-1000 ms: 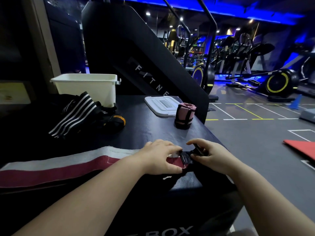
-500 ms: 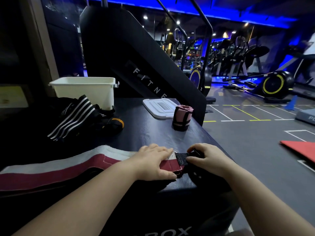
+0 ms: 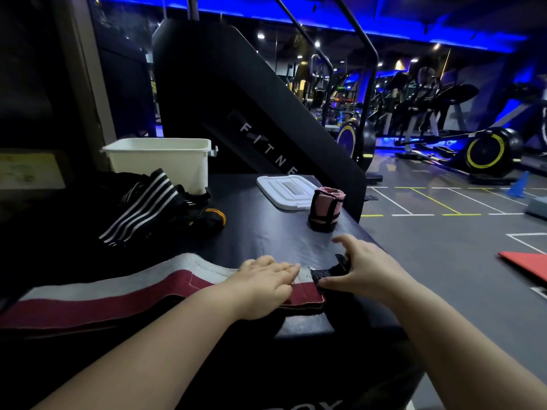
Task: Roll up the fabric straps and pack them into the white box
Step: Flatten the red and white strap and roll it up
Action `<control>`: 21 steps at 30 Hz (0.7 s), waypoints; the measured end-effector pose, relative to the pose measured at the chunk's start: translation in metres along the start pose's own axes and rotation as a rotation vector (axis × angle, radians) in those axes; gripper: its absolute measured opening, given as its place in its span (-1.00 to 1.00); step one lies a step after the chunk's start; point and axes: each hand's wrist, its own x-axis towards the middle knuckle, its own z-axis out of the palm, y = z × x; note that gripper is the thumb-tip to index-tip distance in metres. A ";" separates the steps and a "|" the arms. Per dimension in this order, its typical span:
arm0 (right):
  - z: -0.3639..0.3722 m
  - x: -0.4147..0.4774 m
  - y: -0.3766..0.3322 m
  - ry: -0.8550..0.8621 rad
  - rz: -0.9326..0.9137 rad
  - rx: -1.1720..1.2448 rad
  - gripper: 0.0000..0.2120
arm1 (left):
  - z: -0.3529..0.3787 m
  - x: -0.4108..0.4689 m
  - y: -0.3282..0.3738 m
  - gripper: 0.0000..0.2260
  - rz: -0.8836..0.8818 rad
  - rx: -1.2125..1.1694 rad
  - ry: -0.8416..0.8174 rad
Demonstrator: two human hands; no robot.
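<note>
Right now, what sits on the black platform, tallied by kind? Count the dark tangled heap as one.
white box: 1
white lid: 1
rolled pink strap: 1
red-and-white strap, unrolled: 1
heap of dark straps: 1 (pieces inside too tangled to count)
Total: 5

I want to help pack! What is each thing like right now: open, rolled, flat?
white box: open.
lid: off, lying flat.
pink strap: rolled, standing upright.
red-and-white strap: unrolled, flat.
striped straps: unrolled, heaped.
left hand: pressing flat on red-and-white strap.
right hand: pinching its black end.
</note>
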 end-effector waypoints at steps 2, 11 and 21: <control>-0.004 0.001 -0.007 0.061 -0.104 -0.055 -0.23 | 0.002 0.001 -0.002 -0.52 0.012 0.021 0.013; 0.014 0.011 -0.027 -0.019 -0.186 -0.059 -0.77 | 0.006 -0.004 -0.012 -0.40 -0.120 0.009 0.076; 0.026 0.020 -0.031 -0.157 -0.031 -0.102 -0.63 | 0.009 -0.008 -0.012 -0.39 -0.213 0.019 0.139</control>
